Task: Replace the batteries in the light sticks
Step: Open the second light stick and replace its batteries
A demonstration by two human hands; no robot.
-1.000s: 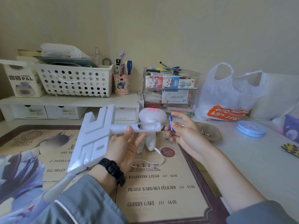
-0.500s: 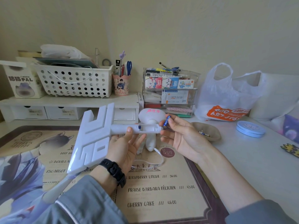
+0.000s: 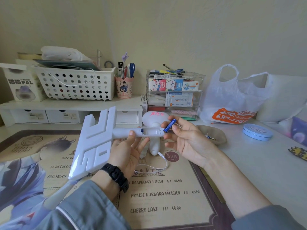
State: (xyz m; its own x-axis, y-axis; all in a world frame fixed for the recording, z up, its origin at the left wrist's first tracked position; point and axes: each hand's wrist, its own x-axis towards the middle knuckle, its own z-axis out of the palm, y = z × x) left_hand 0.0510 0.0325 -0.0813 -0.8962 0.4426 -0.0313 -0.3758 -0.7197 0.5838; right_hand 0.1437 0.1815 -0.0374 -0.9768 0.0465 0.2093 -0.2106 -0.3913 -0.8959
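The head view shows the left hand [image 3: 127,150] cupped under the handle of a white light stick [image 3: 99,143], thumb pressed on top. The stick's big angular head hangs to the left of that hand and down toward the sleeve. Its handle runs nearly level to the right, so the long axis points straight at the right hand [image 3: 186,138]. The battery compartment [image 3: 149,131] lies open on the upper side of the handle, between the two hands; something blue sits at its left end, too small to identify.

The right hand pinches one blue battery [image 3: 169,125] between thumb and fingertips. The battery tilts, lower end down-left, just beside the handle's right end but apparently not yet inside. The right hand is clearly the nearer one to the opening. Judging from this, seating the battery calls for swinging its axis level with the handle and sliding it left into the slot.

Behind both hands a second light stick [image 3: 153,128], round-headed with red lettering, rests on the surface with a thin white cord. That makes two light sticks counted. To the right of the right hand a shallow dish [image 3: 216,135] holds at least one further small item, perhaps a battery; this cannot be told.
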